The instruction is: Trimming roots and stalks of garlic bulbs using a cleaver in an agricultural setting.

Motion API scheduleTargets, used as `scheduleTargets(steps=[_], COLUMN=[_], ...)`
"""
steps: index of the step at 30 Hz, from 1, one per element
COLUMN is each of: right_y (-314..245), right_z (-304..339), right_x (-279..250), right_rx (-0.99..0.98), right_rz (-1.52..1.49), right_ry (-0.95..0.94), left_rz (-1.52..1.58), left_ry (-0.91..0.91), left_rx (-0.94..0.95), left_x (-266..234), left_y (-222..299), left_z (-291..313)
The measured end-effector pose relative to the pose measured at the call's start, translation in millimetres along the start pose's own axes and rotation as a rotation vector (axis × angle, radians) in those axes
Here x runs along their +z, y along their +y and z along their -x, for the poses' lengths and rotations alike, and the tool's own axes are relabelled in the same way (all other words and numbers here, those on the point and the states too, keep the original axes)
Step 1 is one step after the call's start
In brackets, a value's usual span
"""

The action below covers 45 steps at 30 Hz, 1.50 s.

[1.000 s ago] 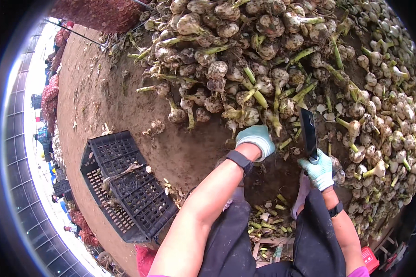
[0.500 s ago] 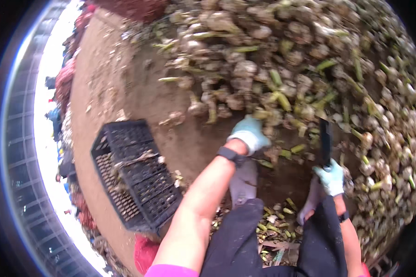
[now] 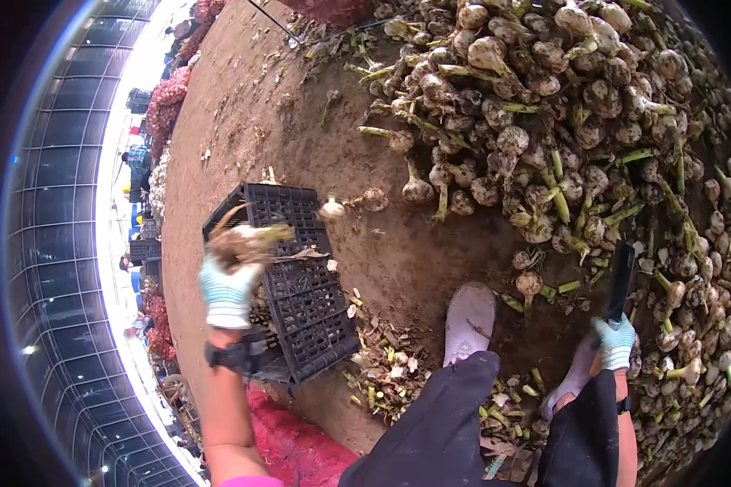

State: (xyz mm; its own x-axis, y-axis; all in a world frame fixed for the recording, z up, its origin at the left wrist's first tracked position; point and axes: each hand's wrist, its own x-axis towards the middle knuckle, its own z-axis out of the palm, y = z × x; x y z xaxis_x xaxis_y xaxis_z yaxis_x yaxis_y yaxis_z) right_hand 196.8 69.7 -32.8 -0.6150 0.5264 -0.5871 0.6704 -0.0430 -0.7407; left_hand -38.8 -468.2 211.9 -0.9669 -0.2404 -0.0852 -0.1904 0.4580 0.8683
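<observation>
My left hand, in a pale blue and white glove, is closed round a muddy garlic bulb with a green stem stub. Motion blurs the bulb, so I cannot tell if there is more than one. It is above the open side of a black plastic crate with slotted walls. At the right, my gloved right hand grips a knife with a broad dark blade, its tip pointing away from me. The large garlic heap spreads beyond the blade and along the right side.
Cut stems and scraps litter the dirt floor around my feet. One light shoe stands between crate and heap. A red mesh sack lies below the crate. Other people and filled red sacks line the far left.
My left hand has swung left from the heap's edge to above the crate, now with garlic in it. The right hand keeps its hold on the knife. The whole view has shifted.
</observation>
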Motion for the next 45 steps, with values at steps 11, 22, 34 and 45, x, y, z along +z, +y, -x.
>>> scheduleTargets(steps=[11,22,34,45], right_y=[2,-2,-107,-108], right_z=[1,4,48,69], right_x=[2,7,16,0], right_rx=[-0.004,0.054,-0.664,-1.007], right_rz=[-0.021,-0.011,0.402,0.760], right_ry=[0.002,0.010,-0.040,0.055], left_rz=[-0.938,-1.163,0.453,0.398], left_ry=[-0.187,-0.276,-1.009,-1.141], left_rx=[0.297,-0.144,-0.471,-0.289], left_x=[127,224,316,363], left_y=[-37,-124,2,28], left_z=[2,-70,98,163])
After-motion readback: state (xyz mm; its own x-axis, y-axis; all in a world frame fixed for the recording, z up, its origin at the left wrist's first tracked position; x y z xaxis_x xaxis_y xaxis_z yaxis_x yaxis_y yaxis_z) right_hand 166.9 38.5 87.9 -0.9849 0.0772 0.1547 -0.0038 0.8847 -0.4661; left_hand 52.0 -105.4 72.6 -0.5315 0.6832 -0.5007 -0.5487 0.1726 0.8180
